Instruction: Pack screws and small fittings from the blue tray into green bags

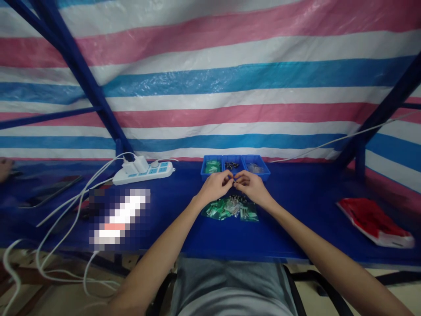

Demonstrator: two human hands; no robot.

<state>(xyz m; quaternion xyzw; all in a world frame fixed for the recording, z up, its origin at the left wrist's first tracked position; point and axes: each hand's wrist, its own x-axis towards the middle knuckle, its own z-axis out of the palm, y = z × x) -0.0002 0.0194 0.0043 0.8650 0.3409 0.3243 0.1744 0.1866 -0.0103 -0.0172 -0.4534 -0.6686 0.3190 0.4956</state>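
My left hand (pixel 217 186) and my right hand (pixel 251 186) meet above the blue table, fingertips pinched together around something small. What they hold is too small to name. Just below them lies a pile of small green and clear plastic packets (pixel 221 210), with small dark and shiny metal pieces (pixel 237 199) at its far side. Behind my hands stands a blue three-part tray (pixel 203 172). Its left compartment holds green packets (pixel 213 166), the middle one small dark metal parts (pixel 232 165), the right one clear pieces (pixel 255 168).
A white power strip (pixel 144 172) with plugs and trailing white cables (pixel 74 202) lies at the left, near a blurred-out rectangle and a dark phone-like slab (pixel 52 191). Another person's hand (pixel 5 169) shows at the far left edge. A red-and-white package (pixel 375 221) lies right.
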